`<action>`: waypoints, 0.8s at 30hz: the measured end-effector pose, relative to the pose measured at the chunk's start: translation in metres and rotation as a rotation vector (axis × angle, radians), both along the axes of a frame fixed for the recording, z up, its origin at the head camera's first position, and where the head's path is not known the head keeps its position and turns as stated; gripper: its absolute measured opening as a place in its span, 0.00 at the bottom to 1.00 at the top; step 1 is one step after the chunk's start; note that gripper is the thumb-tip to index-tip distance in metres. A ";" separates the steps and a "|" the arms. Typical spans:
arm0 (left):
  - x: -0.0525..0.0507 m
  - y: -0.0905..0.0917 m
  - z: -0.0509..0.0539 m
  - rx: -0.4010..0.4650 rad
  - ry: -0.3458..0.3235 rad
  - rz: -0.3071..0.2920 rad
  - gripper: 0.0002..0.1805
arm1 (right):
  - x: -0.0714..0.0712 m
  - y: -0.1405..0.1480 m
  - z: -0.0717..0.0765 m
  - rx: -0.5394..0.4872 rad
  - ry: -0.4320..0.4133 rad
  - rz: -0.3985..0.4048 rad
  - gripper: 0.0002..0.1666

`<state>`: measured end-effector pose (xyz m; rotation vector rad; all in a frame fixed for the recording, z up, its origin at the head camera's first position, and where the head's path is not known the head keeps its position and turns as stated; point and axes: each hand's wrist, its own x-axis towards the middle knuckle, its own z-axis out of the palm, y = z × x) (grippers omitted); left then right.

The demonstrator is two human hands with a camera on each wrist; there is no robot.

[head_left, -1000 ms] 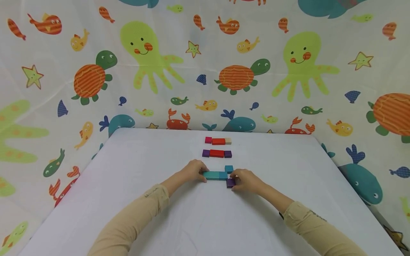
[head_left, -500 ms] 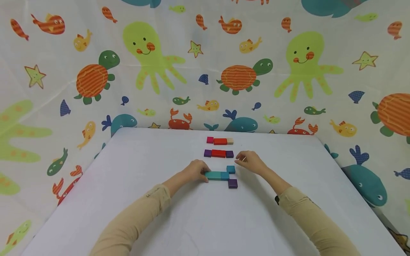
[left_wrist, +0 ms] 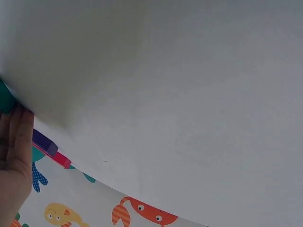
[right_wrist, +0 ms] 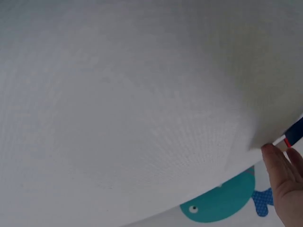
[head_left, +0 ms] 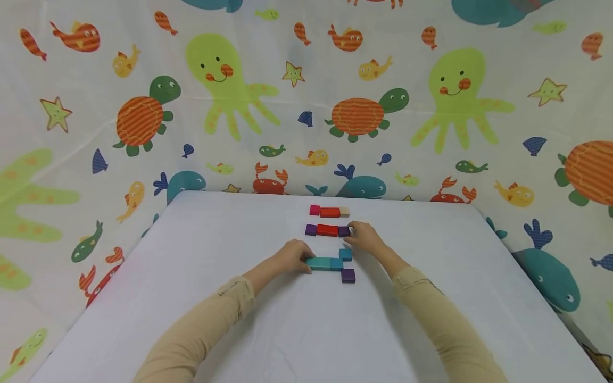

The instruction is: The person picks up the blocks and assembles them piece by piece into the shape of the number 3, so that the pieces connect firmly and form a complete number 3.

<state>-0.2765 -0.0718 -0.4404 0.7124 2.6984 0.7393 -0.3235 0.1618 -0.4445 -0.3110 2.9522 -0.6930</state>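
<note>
Between the thumb and fingers of the left grip point(head_left: 293, 256), the left end of the teal block point(head_left: 318, 264) is pinched on the surface point(head_left: 249, 340), just as a second ago. Right of that grip, a blue block point(head_left: 337, 264) touches the teal's far end; a second blue block point(head_left: 345, 255) and a near purple block point(head_left: 348, 276) sit just beside it. The right grip point(head_left: 366, 236), at the near purple block a second ago, has left it and come to the end purple block point(head_left: 344, 231), closer than half a second ago. Thumb and fingers stand about its right end; whether they touch, I cannot tell. Left of that grip, the row continues with a red block point(head_left: 328, 231).
</note>
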 end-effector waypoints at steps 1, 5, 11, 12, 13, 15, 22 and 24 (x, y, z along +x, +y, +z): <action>0.000 0.000 0.000 0.001 0.000 0.001 0.20 | -0.001 -0.001 0.000 -0.004 -0.007 -0.020 0.31; -0.004 0.001 -0.001 -0.002 0.012 -0.019 0.20 | -0.002 -0.003 0.000 -0.045 -0.015 -0.107 0.31; -0.005 0.002 -0.003 0.000 0.012 -0.028 0.20 | -0.005 -0.006 0.003 -0.059 0.007 -0.140 0.30; -0.005 0.001 -0.003 -0.001 0.011 -0.022 0.20 | -0.006 -0.007 0.003 -0.055 0.011 -0.138 0.30; -0.005 0.001 -0.003 -0.002 0.009 -0.016 0.20 | -0.007 -0.008 0.004 -0.050 0.015 -0.137 0.30; -0.004 0.000 -0.002 -0.004 0.007 -0.008 0.20 | -0.008 -0.011 0.004 -0.041 0.016 -0.148 0.30; 0.000 0.000 0.000 0.003 0.011 -0.002 0.20 | -0.013 -0.020 0.002 0.002 -0.014 -0.206 0.27; 0.000 0.000 0.000 0.000 0.015 -0.003 0.20 | -0.013 -0.021 0.001 0.016 -0.016 -0.210 0.26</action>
